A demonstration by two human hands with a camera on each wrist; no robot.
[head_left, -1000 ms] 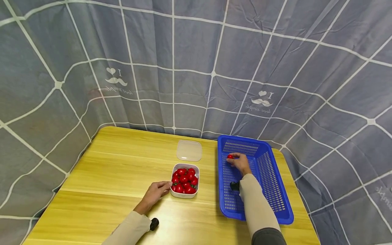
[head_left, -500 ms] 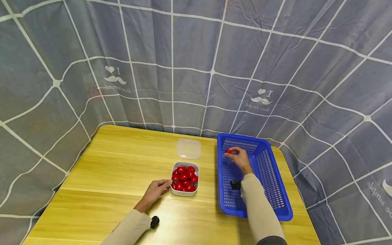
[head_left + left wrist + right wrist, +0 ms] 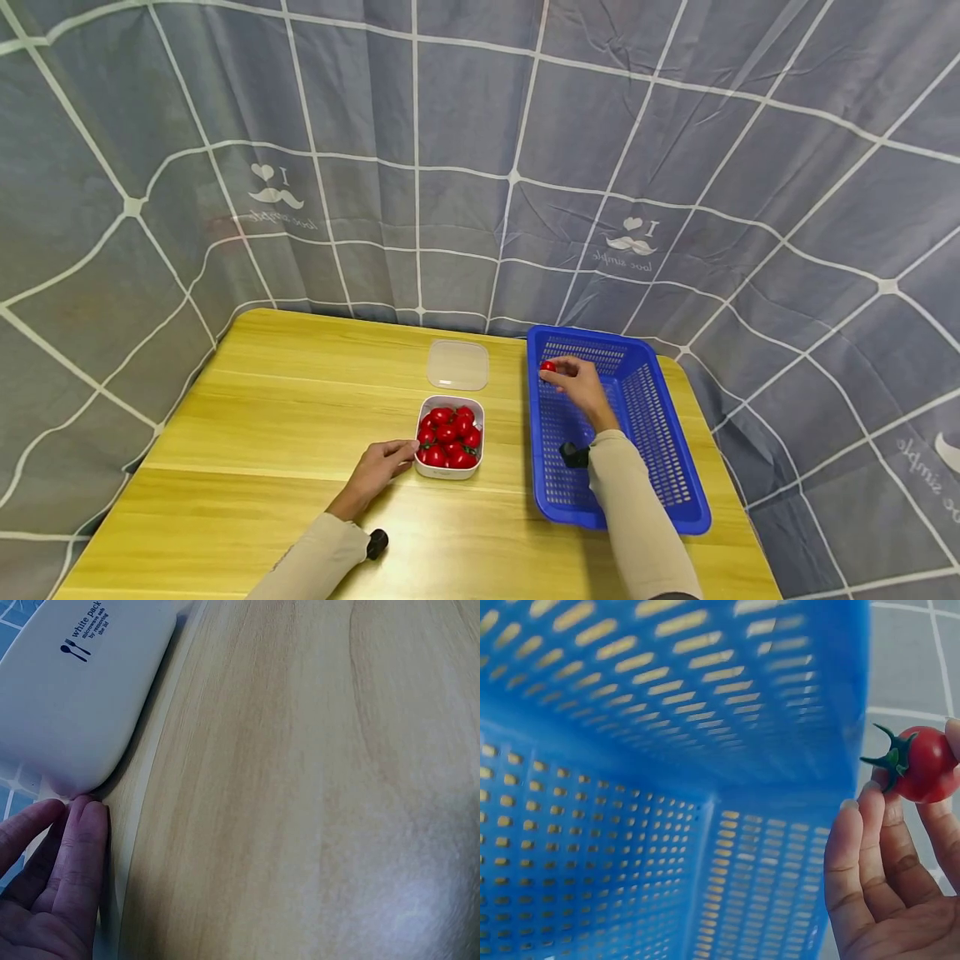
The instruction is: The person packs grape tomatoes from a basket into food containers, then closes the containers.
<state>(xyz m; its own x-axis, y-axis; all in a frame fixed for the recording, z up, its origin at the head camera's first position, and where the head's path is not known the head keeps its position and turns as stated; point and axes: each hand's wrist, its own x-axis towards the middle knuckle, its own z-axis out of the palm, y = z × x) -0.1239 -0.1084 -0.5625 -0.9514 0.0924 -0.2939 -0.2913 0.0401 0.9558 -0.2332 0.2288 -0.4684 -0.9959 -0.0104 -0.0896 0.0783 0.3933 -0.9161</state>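
A cherry tomato [image 3: 926,765] with a green stem is pinched between the thumb and fingers of my right hand [image 3: 581,387], over the left side of the blue plastic basket [image 3: 693,508]. Through its slots the basket shows no other tomato in the right wrist view. My left hand [image 3: 377,471] reaches in from the front left, its fingertips [image 3: 84,804] right at the lower corner of a white box [image 3: 82,697]. Several red tomatoes [image 3: 447,433] fill that box, some with green stems showing.
Behind the box lies a clear plastic lid [image 3: 457,365] on the wooden table [image 3: 285,400]. Grey-blue curtains [image 3: 360,200] with white lines hang close around the table's back and sides.
My right hand has lifted and shifted left with the tomato, toward the basket's left wall. The left hand stays by the box. The head view has turned slightly.
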